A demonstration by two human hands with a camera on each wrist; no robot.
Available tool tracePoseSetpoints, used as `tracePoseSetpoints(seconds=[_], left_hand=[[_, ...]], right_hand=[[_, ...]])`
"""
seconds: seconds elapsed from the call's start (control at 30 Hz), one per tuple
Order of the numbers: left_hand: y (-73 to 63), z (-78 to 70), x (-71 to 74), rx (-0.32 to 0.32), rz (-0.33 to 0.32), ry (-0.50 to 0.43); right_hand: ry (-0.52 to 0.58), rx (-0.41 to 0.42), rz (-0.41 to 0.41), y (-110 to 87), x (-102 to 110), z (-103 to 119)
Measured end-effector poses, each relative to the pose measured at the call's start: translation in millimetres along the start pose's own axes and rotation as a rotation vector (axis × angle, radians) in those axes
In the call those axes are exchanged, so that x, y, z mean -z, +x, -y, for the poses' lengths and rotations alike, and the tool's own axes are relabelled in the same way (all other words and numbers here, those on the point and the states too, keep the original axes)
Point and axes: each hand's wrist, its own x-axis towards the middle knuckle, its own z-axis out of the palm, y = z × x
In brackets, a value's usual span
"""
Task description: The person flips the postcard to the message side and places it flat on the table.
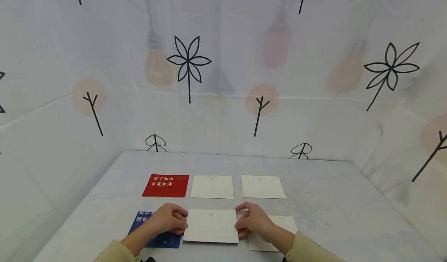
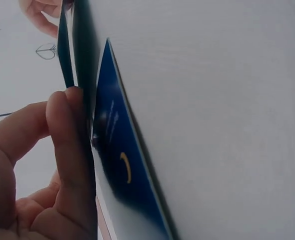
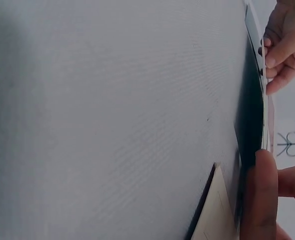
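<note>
A white postcard (image 1: 211,226) is held just above the table by its two short sides. My left hand (image 1: 167,220) pinches its left edge, and my right hand (image 1: 256,224) pinches its right edge. The wrist views show this card's dark green underside (image 3: 251,95) lifted off the surface. Beneath my left hand lies a blue postcard (image 2: 120,150) with white lettering and a yellow crescent, partly covered by the hand. Another white postcard (image 1: 288,223) lies under my right hand and wrist, which hide part of it.
Behind the hands, a red postcard (image 1: 165,192) with white characters and two white postcards, one in the middle (image 1: 212,188) and one on the right (image 1: 263,188), lie in a row. A patterned white cloth (image 1: 216,130) hangs around the pale table (image 1: 331,200).
</note>
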Motion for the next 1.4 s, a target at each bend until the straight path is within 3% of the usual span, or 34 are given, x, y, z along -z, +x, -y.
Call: tracePoseSetpoints(seconds=[0.53,0.77,1.4], left_hand=[[1.4,-3.9,-4.1,0.011,-0.028,0.082],[0.0,-4.9,-3.8,0.004,-0.009,0.083],[2.9,-1.0,-2.6,0.003,0.001,0.07]], right_hand=[[-0.093,-0.013,-0.046,-0.1,-6.6,3.3],[-0.144,-0.025,-0.048,0.1,-6.3,5.5],[-0.13,-0.002,-0.042,-1.1,-7.6,7.8]])
